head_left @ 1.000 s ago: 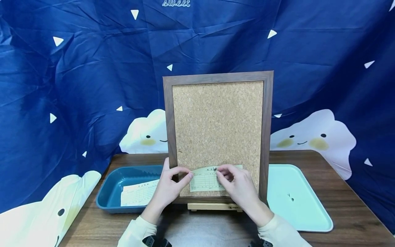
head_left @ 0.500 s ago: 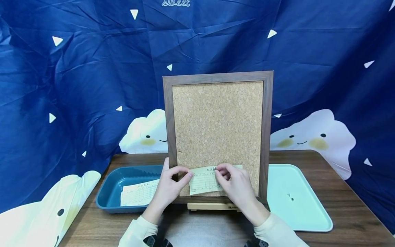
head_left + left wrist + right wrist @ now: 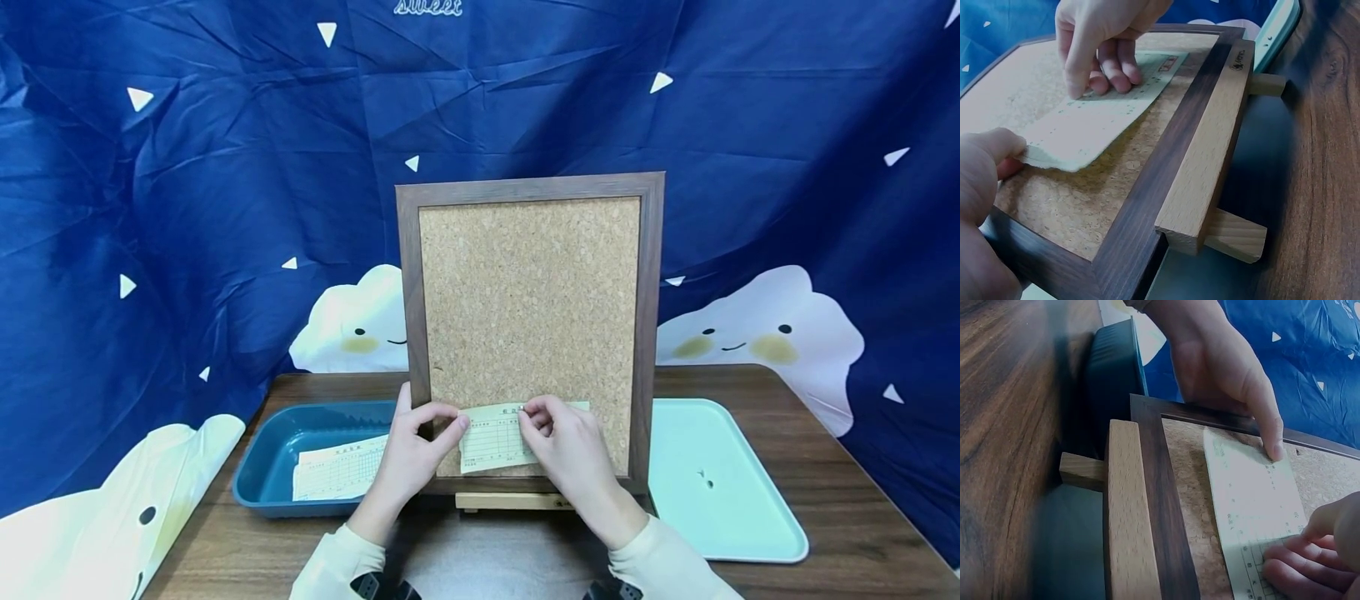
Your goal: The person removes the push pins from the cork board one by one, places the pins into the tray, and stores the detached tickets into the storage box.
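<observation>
A pale green printed form slip (image 3: pixel 487 442) lies against the lower part of a framed corkboard (image 3: pixel 528 300). My left hand (image 3: pixel 408 458) pinches the slip's upper left corner between thumb and index finger, its other fingers behind the frame's left edge. At the slip's top edge, my right hand (image 3: pixel 577 458) pinches a small silver pushpin (image 3: pixel 521 408) that its fingertips mostly cover. In the left wrist view, the slip (image 3: pixel 1079 134) bows away from the cork at its near end. Whether the pin's point is in the cork is hidden.
A wooden easel ledge (image 3: pixel 517 502) supports the board. To the left, a dark blue tray (image 3: pixel 258 492) holds more printed paper (image 3: pixel 337 471). On the right, a mint tray (image 3: pixel 750 500) holds a few tiny pins (image 3: pixel 707 480). Blue cloth (image 3: pixel 525 100) hangs behind.
My right hand has shifted slightly left, and its fingertips now cover more of the pushpin. The slip's lower left edge has dropped a little. My left hand stays in place.
</observation>
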Available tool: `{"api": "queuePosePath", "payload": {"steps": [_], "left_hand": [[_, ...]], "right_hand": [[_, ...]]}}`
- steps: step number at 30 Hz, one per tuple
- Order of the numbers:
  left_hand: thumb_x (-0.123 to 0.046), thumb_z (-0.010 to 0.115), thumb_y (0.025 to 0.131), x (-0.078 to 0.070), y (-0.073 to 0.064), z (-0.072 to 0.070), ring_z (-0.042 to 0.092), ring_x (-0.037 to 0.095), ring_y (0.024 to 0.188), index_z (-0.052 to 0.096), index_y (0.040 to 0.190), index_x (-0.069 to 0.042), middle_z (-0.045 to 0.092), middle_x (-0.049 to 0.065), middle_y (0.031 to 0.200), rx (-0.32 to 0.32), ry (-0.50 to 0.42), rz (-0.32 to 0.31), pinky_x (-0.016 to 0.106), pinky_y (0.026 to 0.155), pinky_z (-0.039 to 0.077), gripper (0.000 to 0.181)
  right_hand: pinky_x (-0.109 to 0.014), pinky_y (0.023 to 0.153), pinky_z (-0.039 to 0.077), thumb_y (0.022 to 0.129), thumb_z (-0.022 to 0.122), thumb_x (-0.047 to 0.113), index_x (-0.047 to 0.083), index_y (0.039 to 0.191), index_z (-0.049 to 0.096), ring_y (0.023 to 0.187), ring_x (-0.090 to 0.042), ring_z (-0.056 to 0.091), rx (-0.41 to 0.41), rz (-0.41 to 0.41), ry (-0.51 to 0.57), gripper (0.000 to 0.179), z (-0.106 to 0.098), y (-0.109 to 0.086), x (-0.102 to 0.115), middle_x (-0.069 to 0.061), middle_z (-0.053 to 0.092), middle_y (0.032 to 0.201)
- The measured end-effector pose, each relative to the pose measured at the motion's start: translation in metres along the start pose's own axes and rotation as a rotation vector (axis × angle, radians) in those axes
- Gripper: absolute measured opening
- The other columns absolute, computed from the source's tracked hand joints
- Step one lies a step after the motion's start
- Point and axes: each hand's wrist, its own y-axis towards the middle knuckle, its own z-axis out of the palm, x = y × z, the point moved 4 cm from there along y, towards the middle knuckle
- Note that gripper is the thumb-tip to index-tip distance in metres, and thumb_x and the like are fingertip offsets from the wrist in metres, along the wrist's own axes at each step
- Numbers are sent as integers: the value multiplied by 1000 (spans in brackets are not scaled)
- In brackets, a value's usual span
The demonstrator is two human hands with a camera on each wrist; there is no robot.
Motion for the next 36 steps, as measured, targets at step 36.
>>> {"api": "queuePosePath", "payload": {"steps": [36], "left_hand": [[-27,83,96,0,-2,0,49,29,134,83,96,-17,49,13,147,25,12,-29,61,113,39,10]], "right_hand": [[-26,62,52,85,74,7,11,81,72,60,-3,60,63,158,22,7,3,6,-3,5,70,67]]}}
